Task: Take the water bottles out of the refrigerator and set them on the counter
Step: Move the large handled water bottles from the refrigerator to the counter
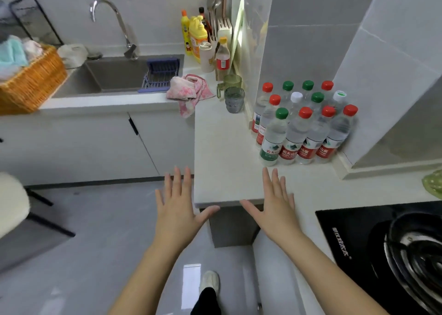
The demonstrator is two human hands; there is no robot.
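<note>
Head view.

Item: clear plastic water bottles with red, green and white caps (303, 125). They stand upright in packed rows on the white stone worktop (220, 152), far right, in the tiled corner.

Left hand (175, 210) and right hand (278, 207): near, fingers (177, 183) spread flat, holding nothing.

Refrigerator: not in view.

Handling note: set any further bottle upright on the bare near-left space, clear of the front row.
</note>
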